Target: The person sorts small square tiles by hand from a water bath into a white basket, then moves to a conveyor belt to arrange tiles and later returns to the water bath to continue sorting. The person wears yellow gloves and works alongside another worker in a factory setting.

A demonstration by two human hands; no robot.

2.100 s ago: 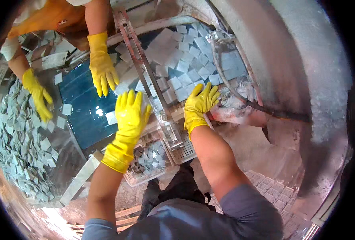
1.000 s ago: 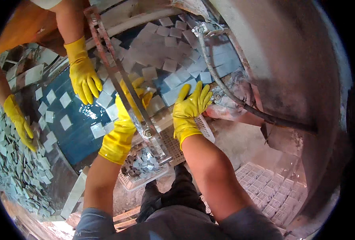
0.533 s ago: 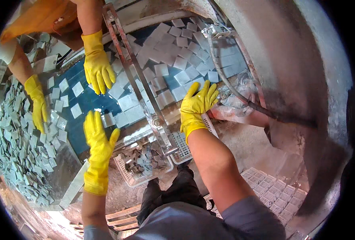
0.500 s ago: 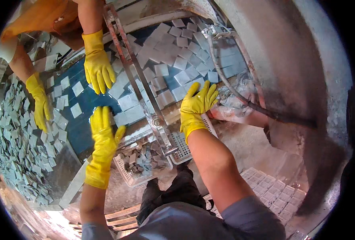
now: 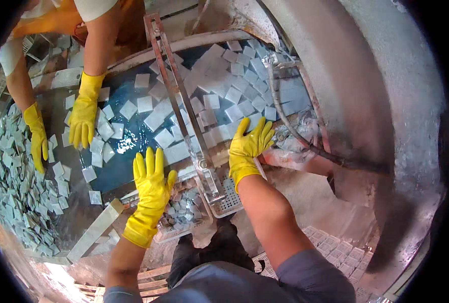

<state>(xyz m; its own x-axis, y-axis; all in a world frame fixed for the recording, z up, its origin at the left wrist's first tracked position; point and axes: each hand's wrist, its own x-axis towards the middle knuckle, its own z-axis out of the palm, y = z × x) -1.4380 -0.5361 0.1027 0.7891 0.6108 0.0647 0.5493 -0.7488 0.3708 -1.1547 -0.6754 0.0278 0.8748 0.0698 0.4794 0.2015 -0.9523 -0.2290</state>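
Square grey tiles (image 5: 211, 101) lie scattered and partly overlapping on a wet blue belt (image 5: 118, 170) in front of me. My left hand (image 5: 152, 174), in a yellow rubber glove, reaches over the belt's near edge with its fingers stretched out. It holds nothing and is just left of a row of tiles. My right hand (image 5: 249, 144), gloved the same way, lies open at the near edge farther right, its fingertips by the closest tiles. Between my hands, a slotted metal bar (image 5: 184, 113) crosses above the belt.
Across the belt, a co-worker's yellow-gloved hands (image 5: 84, 113) work among tiles, beside a large tile heap (image 5: 17, 187) at left. A hose (image 5: 285, 103) curves down at right. Below the belt are a perforated plastic crate (image 5: 229, 199) and broken tile pieces (image 5: 184, 208).
My left hand has moved slightly right. Tiles on the belt have shifted left, several now near the co-worker's hands, which moved left too. My right hand has hardly moved.
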